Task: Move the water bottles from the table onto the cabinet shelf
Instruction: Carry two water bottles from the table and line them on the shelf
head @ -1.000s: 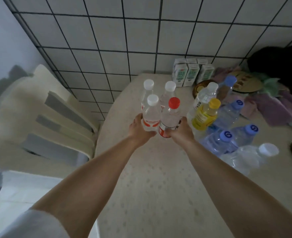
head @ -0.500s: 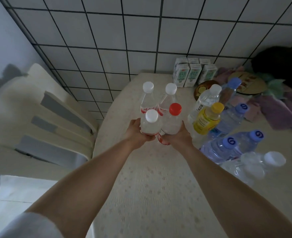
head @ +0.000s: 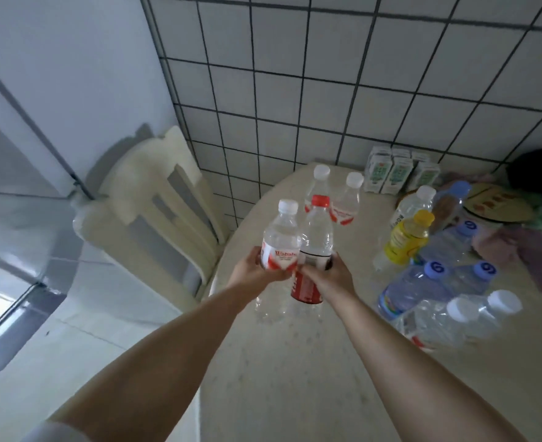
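head: chair [head: 155, 218] left of table [head: 295, 378], cartons [head: 397, 173] behind bottles [head: 438, 282].

a home, most likely a kitchen or dining corner. the far wall [head: 327, 74] is covered in white square tiles with dark grout, meeting a plain painted wall on the left. a round pale table [head: 295, 378] stands against the tiles, with a cream plastic chair [head: 155, 212] on its left. at the far side sit small drink cartons [head: 397, 173], and on the right a crowd of plastic bottles [head: 429, 282] and crumpled cloths [head: 524, 253].
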